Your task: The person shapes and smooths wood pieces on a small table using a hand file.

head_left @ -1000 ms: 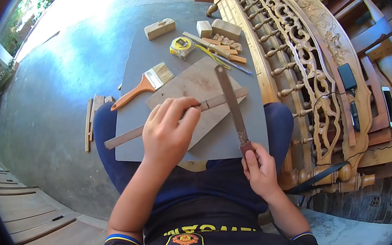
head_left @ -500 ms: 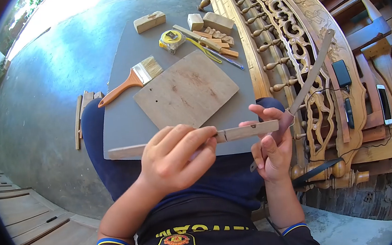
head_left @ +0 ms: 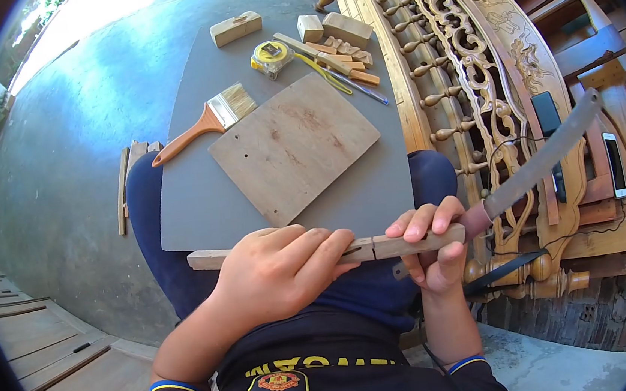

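Note:
Level across my lap lies a narrow wooden strip (head_left: 408, 244), with a dark line across it between my hands. My left hand (head_left: 279, 269) is closed around its left part. My right hand (head_left: 432, 240) holds a handsaw (head_left: 543, 157) by its reddish-brown handle (head_left: 475, 220), while its fingers also rest on the strip's right end. The toothed blade points up and to the right, away from the strip. Part of the handle is hidden behind the strip and fingers.
On the grey board (head_left: 185, 200) lie a flat wooden panel (head_left: 297, 148), a paintbrush (head_left: 204, 124), a tape measure (head_left: 271, 58), a pen (head_left: 369, 92) and several wood blocks (head_left: 235, 28). Carved furniture (head_left: 457, 53) stands at right, with a phone (head_left: 614, 165) on it.
The strip has come down toward my lap and turned a little. My right fingers have closed onto its right end. The saw blade has swung outward to the right.

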A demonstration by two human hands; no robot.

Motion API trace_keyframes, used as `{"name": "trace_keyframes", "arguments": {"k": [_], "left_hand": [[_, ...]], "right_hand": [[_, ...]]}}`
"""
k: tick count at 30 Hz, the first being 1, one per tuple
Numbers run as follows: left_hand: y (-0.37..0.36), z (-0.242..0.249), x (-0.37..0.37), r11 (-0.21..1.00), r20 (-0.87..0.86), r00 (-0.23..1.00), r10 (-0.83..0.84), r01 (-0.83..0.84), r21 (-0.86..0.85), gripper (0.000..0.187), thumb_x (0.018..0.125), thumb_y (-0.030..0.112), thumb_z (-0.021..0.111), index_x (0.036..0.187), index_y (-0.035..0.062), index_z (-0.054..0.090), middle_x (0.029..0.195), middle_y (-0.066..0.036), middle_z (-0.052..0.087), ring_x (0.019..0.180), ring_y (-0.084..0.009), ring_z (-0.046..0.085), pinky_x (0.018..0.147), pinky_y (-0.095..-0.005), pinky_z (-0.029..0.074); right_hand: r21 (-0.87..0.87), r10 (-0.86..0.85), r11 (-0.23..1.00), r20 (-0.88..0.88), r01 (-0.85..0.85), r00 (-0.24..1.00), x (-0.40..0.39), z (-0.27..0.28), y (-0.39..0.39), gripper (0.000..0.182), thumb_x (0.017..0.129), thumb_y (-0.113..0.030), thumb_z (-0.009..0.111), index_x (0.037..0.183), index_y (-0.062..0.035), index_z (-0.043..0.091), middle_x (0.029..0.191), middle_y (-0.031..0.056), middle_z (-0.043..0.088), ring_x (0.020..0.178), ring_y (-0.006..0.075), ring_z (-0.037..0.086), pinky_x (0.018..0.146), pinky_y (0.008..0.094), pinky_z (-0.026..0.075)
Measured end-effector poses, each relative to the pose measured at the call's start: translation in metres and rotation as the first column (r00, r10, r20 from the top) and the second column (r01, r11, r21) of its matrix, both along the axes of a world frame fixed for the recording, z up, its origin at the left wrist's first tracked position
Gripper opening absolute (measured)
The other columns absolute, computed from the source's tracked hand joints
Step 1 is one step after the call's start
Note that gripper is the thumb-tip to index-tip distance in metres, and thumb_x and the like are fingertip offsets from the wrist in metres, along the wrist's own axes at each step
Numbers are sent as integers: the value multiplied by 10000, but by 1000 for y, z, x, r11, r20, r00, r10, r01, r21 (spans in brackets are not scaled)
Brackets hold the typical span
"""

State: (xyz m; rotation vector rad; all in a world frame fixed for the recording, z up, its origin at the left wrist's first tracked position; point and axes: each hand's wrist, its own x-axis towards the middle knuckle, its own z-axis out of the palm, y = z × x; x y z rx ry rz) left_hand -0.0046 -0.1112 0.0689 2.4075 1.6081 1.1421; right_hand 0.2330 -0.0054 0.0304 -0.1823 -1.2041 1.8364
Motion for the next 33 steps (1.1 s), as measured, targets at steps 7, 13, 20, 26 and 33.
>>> {"name": "trace_keyframes", "arguments": {"k": [7, 13, 20, 26, 33], "left_hand": [[-4, -5, 2, 999, 17, 999, -41, 41, 16, 341, 851, 229, 902, 1077, 25, 747, 842, -67, 741, 701, -219, 754, 589, -315, 580], [-5, -10, 4, 993, -4, 1000, 9, -10, -119, 359, 895, 223, 867, 1166, 44, 714, 885, -53, 693, 726, -219, 739, 606, -351, 578], [6, -12, -14, 946, 19, 992, 126, -115, -303, 297, 925, 176, 842, 1184, 99, 721, 1085, -72, 685, 825, -284, 757, 667, -388, 598], [20, -22, -39, 882, 23, 919, 393, -370, -293, 324, 920, 125, 824, 1225, 36, 760, 1087, -119, 660, 967, -349, 708, 853, -451, 585], [42, -54, -40, 823, -114, 854, 508, -520, -228, 378, 923, 126, 800, 1293, 54, 778, 1130, -106, 655, 1140, -325, 633, 974, -470, 511]], "right_hand": [[-6, 28, 1000, -48, -28, 998, -2, 2, 2, 444, 958, -412, 876, 1129, -93, 620, 1080, 203, 767, 990, 284, 768, 581, 261, 617], [-113, -13, 993, 41, 18, 999, -1, -6, 5, 378, 1051, -396, 776, 1154, -77, 603, 1116, 223, 767, 1019, 307, 797, 469, 204, 520], [-371, -79, 880, 501, 296, 862, -22, 11, 8, 382, 1157, -394, 607, 1213, -17, 580, 1176, 230, 746, 955, 210, 796, 394, 179, 399], [-131, -118, 965, 556, 227, 823, -7, 9, 2, 453, 1174, -353, 571, 1434, 16, 536, 994, 109, 665, 660, 84, 580, 465, 208, 451], [162, -120, 984, 908, -73, 403, -16, 31, -21, 384, 1110, -159, 633, 1434, 42, 584, 1080, 208, 754, 815, 265, 758, 743, 407, 601]]}}
